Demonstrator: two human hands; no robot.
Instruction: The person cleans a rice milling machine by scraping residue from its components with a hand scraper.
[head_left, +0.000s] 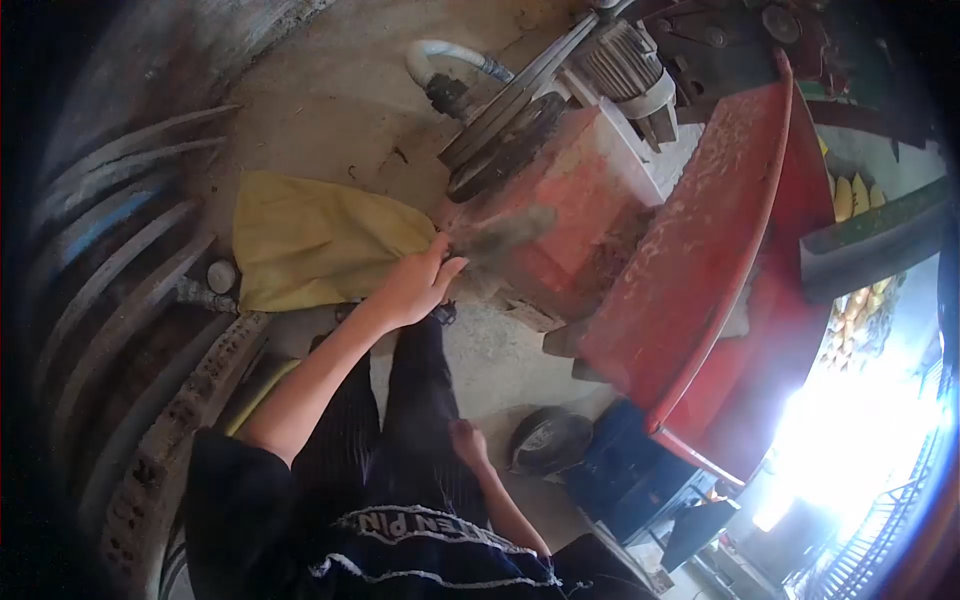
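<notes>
My left hand (415, 285) reaches forward, thumb and fingers pinched together. From its fingertips a blurred, dark, flat-looking object (510, 230) stretches toward a dusty red machine housing (575, 200); motion smear hides what it is. A yellow-brown cloth or sack (315, 245) lies on the floor just beyond my left forearm, partly behind the hand. Lower down, my right hand (467, 445) hangs beside my dark trouser leg with its fingers curled; whether anything is inside them is hidden.
A large red metal hopper (690, 250) fills the right side. Behind the housing are a belt pulley (505, 145) and a motor (625, 70). Curved metal bars (130, 235) line the left. A black round pan (550, 440) sits on the floor near a blue container (630, 470).
</notes>
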